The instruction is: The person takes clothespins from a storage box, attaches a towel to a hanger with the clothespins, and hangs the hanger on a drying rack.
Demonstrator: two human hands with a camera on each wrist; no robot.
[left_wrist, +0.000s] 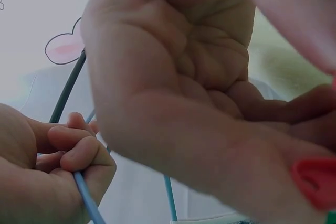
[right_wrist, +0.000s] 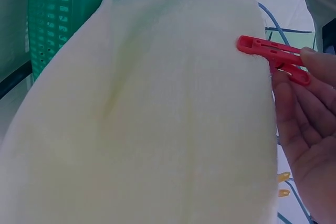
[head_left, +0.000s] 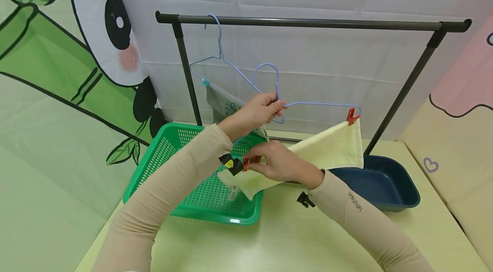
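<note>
My left hand (head_left: 259, 111) grips a blue wire hanger (head_left: 319, 103) just below its hook; in the left wrist view, curled fingers (left_wrist: 79, 148) wrap the wire. A pale yellow cloth (head_left: 331, 146) hangs from the hanger's right end by a red clothespin (head_left: 351, 116). With my right hand (head_left: 279, 161), lower and nearer, I pinch a second red clothespin (right_wrist: 270, 51) between thumb and fingers. Its tip overlaps the cloth's edge (right_wrist: 210, 77) in the right wrist view. The cloth's tagged end droops over the green basket (head_left: 215, 216).
A dark rack (head_left: 308, 23) stands behind. From its bar hangs another blue hanger (head_left: 220, 45) with a grey cloth (head_left: 221, 103) held by a teal clip (head_left: 206, 82). At the right, a dark blue basin (head_left: 385, 186) sits on the table (head_left: 300, 238).
</note>
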